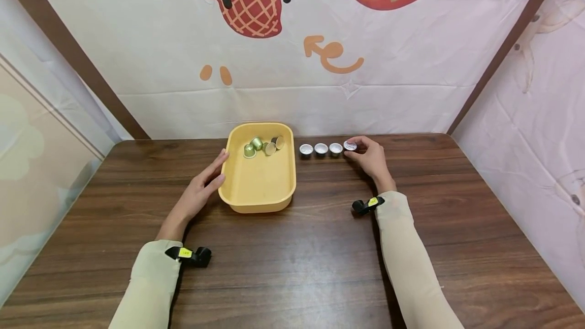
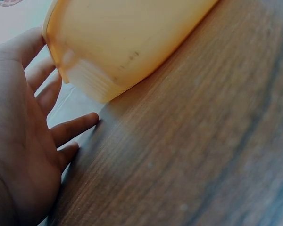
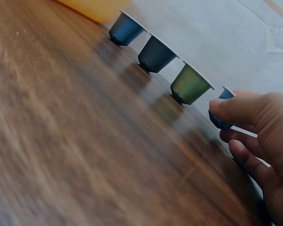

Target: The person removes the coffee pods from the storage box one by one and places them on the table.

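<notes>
Right hand (image 1: 371,160) pinches blue capsule (image 3: 220,122) beside three standing capsules (image 1: 321,149); left hand (image 1: 197,193), fingers apart, touches yellow tub (image 1: 258,184).

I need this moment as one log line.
left hand: touches yellow bin; right hand: pinches blue capsule; row beside it: three capsules; inside bin: more capsules

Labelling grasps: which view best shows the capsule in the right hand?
Right wrist: the held capsule shows its blue side, pinched by the right hand. Head shows mainly its pale lid; left wrist doesn't show it.
</notes>
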Motion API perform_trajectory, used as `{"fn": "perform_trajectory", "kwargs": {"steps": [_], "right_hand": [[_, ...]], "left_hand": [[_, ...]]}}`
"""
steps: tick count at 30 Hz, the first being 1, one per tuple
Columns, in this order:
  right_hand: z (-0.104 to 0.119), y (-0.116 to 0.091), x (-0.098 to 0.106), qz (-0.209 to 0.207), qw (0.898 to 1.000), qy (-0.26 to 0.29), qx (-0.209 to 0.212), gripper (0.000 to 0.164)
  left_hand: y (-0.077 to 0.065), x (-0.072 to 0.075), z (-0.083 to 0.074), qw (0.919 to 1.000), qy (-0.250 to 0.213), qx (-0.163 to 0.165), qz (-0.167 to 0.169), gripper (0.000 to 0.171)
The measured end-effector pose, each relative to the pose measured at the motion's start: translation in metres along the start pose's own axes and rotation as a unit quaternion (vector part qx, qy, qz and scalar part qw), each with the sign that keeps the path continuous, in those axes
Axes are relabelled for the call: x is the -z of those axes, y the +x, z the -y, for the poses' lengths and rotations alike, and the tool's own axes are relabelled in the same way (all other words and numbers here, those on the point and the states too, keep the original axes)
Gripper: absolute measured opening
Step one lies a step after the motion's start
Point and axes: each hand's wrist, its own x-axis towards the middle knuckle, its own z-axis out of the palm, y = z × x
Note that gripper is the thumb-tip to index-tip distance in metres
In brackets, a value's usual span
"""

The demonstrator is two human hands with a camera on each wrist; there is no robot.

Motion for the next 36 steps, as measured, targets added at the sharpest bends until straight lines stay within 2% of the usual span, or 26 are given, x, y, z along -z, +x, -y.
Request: {"fn": "perform_trajectory", "kwargs": {"steps": [24,36], "right_hand": [[0.0010,0.0027,0.0003,0.009,0.999,-0.031,-0.002,0.029],[0.0018,-0.0041,0.0078,0.021,0.999,-0.025,0.020,0.051]], "left_hand": [[0.0030,0.0020,-0.0017,1.0000,0.002,-0.001,-0.001,0.052],[0.0000,0.0015,-0.0003,1.0000,0.004,0.003,0.005,0.053]]}}
